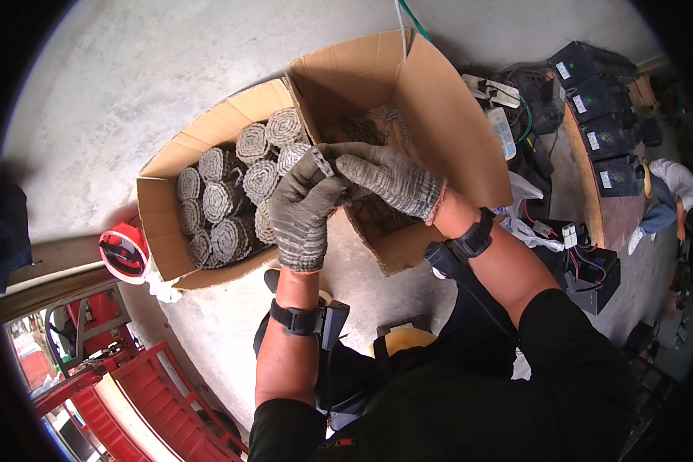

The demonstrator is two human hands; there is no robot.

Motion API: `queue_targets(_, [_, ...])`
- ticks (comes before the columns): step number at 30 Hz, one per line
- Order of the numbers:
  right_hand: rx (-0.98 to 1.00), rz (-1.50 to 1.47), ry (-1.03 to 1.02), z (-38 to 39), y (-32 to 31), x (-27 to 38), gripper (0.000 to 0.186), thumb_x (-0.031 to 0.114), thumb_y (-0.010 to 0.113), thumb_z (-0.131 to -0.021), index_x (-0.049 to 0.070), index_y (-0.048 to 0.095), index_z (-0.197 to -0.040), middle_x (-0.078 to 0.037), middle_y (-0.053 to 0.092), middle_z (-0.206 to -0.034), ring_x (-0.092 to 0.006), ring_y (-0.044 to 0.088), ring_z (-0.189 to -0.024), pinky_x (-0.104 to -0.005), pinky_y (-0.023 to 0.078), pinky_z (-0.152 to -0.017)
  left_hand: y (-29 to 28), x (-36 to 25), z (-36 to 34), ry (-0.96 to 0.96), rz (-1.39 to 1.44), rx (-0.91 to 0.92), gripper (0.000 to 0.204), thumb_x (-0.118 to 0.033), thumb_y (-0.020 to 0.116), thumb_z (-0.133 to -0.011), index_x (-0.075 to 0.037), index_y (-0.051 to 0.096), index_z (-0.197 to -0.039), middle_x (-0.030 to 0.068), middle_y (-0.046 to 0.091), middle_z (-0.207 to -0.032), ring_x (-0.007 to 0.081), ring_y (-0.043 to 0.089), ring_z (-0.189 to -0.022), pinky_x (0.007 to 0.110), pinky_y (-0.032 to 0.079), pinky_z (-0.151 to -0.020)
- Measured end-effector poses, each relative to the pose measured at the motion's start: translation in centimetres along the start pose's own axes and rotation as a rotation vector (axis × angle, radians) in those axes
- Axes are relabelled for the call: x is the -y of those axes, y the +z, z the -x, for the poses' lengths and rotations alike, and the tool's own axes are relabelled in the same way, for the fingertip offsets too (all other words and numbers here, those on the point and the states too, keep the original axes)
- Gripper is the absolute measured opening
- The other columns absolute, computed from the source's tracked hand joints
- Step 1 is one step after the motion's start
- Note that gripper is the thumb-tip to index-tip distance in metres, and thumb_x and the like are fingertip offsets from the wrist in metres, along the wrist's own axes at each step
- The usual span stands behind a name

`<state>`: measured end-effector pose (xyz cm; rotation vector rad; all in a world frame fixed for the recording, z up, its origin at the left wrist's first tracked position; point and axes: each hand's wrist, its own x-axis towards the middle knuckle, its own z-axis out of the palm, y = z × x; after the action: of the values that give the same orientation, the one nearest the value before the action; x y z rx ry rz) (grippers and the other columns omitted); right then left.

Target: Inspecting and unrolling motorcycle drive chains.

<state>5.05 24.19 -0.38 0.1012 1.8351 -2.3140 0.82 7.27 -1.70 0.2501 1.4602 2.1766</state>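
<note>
My left hand (pixel 304 209), in a grey striped knit glove, pinches a short, light-grey strip with small holes (pixel 322 162) that looks like a chain end. My right hand (pixel 385 173), gloved the same way, meets it from the right with its fingers bent over. What lies between the right fingertips is hidden. Both hands are above the join of two cardboard boxes. In the left box (pixel 158 202), several grey rolls that look like coiled chain (pixel 225 240) stand packed together. Brownish, chain-like lengths (pixel 389 127) lie loose inside the right box (pixel 458 115).
A red and black round object (pixel 123 252) is beside the left box. A red metal cart (pixel 158 400) fills the lower left. At right are several black battery-like blocks (pixel 604 138), cables and a black wired box (pixel 593 279). Another person (pixel 666 196) is at the far right.
</note>
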Motion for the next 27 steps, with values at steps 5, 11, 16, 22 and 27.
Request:
queue_targets(5, [0.009, -0.027, -0.065, -0.7, -0.2, -1.5, 0.037, 0.024, 0.054, -0.102, 0.001, 0.058, -0.131, -0.009, 0.066, -0.117, -0.0118, 0.061, -0.108, -0.0245, 0.050, -0.092, 0.6, -0.1, 0.4, 0.105, -0.111, -0.091, 0.046, -0.002, 0.069, -0.084, 0.006, 0.057, -0.128, 0.0080, 0.069, -0.101, 0.0134, 0.067, -0.087, 0.028, 0.057, -0.075])
queue_targets(11, [0.026, 0.216, -0.041, -0.1, -0.9, -0.4, 0.040, 0.030, 0.047, -0.105, 0.001, 0.061, -0.128, -0.011, 0.064, -0.127, -0.0172, 0.061, -0.115, -0.0314, 0.047, -0.101, -0.6, 0.5, -0.7, 0.401, -0.759, -0.086, 0.047, -0.015, 0.072, -0.076, 0.001, 0.062, -0.119, 0.0201, 0.066, -0.110, 0.0313, 0.064, -0.101, 0.040, 0.051, -0.091])
queue_targets(16, [0.010, 1.016, -0.335, 1.0, -6.0, -3.6, 0.044, 0.037, 0.049, -0.103, -0.003, 0.061, -0.118, -0.011, 0.067, -0.110, -0.0201, 0.062, -0.098, -0.0369, 0.048, -0.090, 1.0, 0.9, -0.6, 0.607, -0.744, -0.134, 0.041, -0.014, 0.074, -0.068, -0.002, 0.067, -0.107, 0.0190, 0.068, -0.106, 0.0377, 0.063, -0.105, 0.043, 0.051, -0.093])
queue_targets(22, [-0.035, 0.533, -0.059, 0.2, -3.2, -1.6, 0.061, 0.051, 0.059, -0.095, -0.005, 0.059, -0.121, -0.008, 0.063, -0.109, -0.0159, 0.056, -0.099, -0.0321, 0.044, -0.090, 0.0, 0.5, 0.1, 0.469, -0.687, -0.028, 0.061, -0.017, 0.076, -0.062, -0.002, 0.065, -0.120, 0.0194, 0.065, -0.117, 0.0391, 0.059, -0.113, 0.043, 0.047, -0.100])
queue_targets(27, [-0.064, 0.539, -0.040, 0.4, 0.1, 1.7, 0.064, 0.049, 0.062, -0.094, -0.005, 0.056, -0.126, -0.009, 0.062, -0.112, -0.0168, 0.058, -0.105, -0.0320, 0.045, -0.094, 0.6, 1.9, -0.4, 0.172, 0.013, 0.088, 0.079, 0.001, 0.074, -0.077, -0.001, 0.038, -0.147, 0.0080, 0.066, -0.114, 0.0144, 0.064, -0.101, 0.027, 0.053, -0.084])
